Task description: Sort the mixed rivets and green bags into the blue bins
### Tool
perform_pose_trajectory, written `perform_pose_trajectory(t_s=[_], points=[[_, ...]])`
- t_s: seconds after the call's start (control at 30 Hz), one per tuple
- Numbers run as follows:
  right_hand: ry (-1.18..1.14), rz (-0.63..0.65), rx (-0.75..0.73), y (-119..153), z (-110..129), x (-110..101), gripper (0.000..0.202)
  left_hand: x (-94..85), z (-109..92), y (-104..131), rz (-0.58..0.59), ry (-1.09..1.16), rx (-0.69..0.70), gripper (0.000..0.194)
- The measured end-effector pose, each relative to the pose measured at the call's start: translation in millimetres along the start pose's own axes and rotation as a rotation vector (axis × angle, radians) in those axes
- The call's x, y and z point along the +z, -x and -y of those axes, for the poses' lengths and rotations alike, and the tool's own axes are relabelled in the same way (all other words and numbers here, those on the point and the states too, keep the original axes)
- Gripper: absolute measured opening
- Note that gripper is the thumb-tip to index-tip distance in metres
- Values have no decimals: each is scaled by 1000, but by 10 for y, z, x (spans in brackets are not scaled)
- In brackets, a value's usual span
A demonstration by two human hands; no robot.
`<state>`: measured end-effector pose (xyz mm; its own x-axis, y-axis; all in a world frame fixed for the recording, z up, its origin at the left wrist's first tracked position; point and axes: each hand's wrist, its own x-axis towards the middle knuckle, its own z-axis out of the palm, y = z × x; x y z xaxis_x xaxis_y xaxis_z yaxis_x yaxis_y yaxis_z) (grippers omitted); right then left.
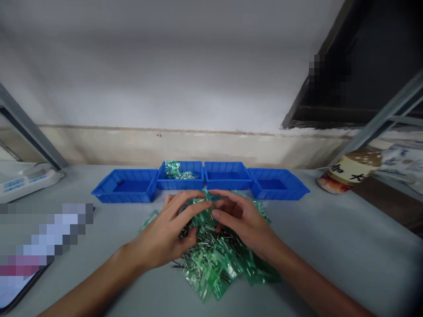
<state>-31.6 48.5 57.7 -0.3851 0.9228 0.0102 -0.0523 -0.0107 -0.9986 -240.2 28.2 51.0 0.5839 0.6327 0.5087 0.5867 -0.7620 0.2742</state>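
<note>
A heap of small green plastic bags (211,268) lies on the table in front of me, with many thin dark metal pins or screws (206,237) among them. My left hand (176,229) reaches over the heap's left side, fingers stretched out and thumb well apart from them. From the right, my right hand (243,220) curves over the heap, its thumb and forefinger apart. The fingertips of both hands nearly meet at the far side, touching or just above a green bag (201,215). Whether the partly hidden fingers pinch its film does not show.
Behind the heap stand several blue bins (228,176) in a row; one holds green bags (180,171). A phone-like device (39,259) and a white power strip (29,182) lie left. A labelled bottle (353,169) lies tilted at right.
</note>
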Motion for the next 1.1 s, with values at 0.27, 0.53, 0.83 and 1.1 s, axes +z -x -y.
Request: perform_pose_trajectory(t_s=[0.27,0.53,0.83,1.1], points=[[-52,-218,13,-49,-78,-13,25,14,7,-16,-193,185,-260,62],[13,-183,-106,-19,-50,-6,9,14,23,-70,-239,440,-318,7],[168,-175,-129,-21,-14,-40,22,-4,55,-66,-365,415,-258,17],[81,-146,-66,-17,-27,-42,23,-2,81,-52,-353,368,-300,17]])
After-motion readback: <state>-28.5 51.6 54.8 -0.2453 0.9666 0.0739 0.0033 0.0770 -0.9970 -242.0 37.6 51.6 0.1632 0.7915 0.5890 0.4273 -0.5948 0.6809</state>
